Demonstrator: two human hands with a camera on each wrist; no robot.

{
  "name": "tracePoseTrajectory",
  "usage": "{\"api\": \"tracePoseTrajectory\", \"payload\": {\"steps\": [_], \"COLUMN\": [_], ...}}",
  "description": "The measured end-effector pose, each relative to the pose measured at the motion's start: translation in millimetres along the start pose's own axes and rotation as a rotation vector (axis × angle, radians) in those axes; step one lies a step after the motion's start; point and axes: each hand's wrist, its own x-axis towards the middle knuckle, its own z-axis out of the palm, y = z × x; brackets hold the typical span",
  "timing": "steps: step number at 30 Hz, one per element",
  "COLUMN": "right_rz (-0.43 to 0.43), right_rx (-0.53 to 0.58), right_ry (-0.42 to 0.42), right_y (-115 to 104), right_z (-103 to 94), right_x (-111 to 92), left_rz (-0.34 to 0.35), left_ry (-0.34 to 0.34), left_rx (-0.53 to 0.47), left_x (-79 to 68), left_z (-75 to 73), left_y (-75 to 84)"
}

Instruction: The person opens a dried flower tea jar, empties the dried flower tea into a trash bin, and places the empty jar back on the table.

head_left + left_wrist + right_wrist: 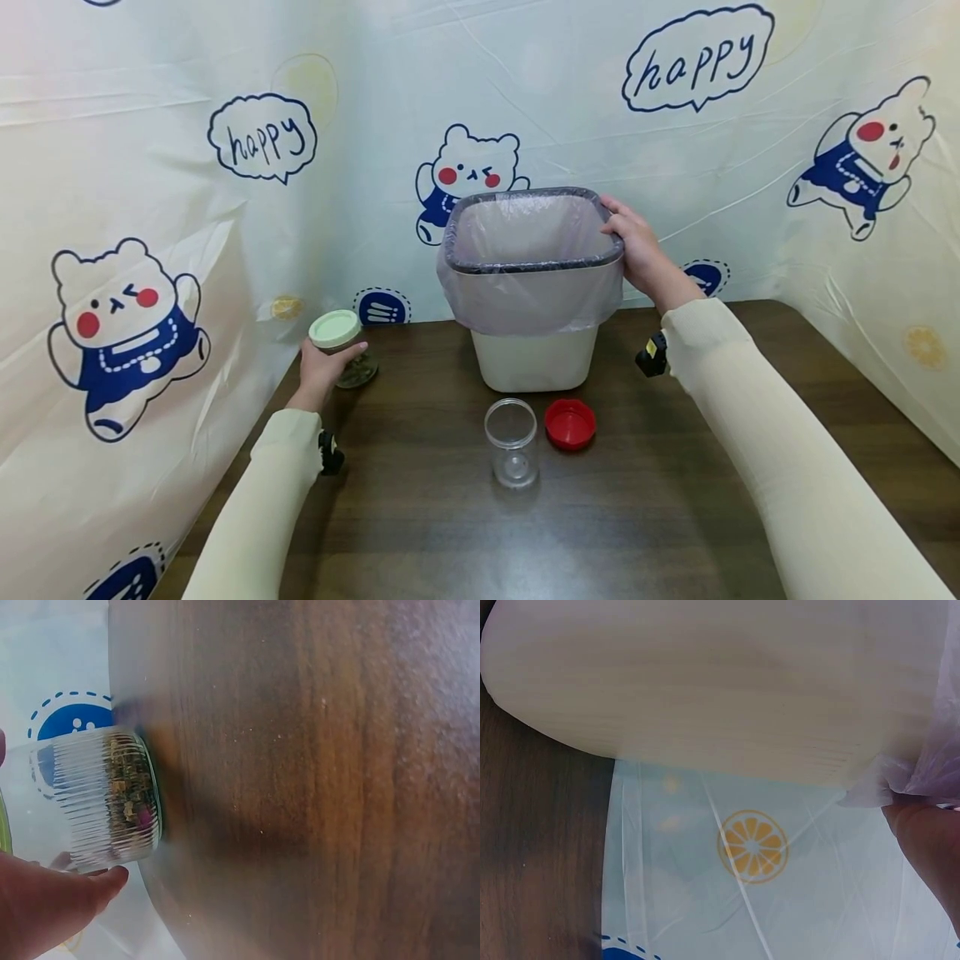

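Observation:
On the left side of the table, my left hand [322,371] grips a clear jar [358,372] with a pale green lid [334,328]. The left wrist view shows ribbed walls on this jar [129,799], dried brownish-green bits with a pink piece inside, and my thumb along its side. At the back, my right hand [636,248] holds the right rim of a cream trash can [536,363]. A translucent bag [528,304] lines the can and folds over its rim; in the right wrist view, some of it bunches by my fingers [926,832].
Before the trash can stands a clear uncovered jar [514,454]. A red lid [570,425] lies beside it to the right. Behind the brown wooden table [420,517] hangs a printed curtain [375,125], close to the table's back and side edges.

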Motion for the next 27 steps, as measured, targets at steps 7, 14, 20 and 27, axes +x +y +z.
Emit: {"api": "tracePoseTrajectory", "payload": {"steps": [7, 14, 20, 27], "right_rz": [-0.004, -0.004, 0.006, 0.007], "right_rx": [-0.004, 0.001, -0.006, -0.005], "right_ry": [0.002, -0.004, 0.001, -0.004], "right_y": [0, 1, -1, -1], "right_z": [-1.4, -1.8, -1.0, -0.7], "right_x": [0, 1, 1, 0], "left_rz": [0.005, 0.023, 0.049, 0.081], "left_ry": [-0.03, -0.078, -0.128, -0.175], "left_rx": [0.035, 0.055, 0.048, 0.029], "left_x": [-3.2, -14.9, -25.4, -38.0], "left_z": [-0.6, -1.5, -2.5, 0.0], "left_y": [-1.0, -1.2, -1.1, -1.4]}}
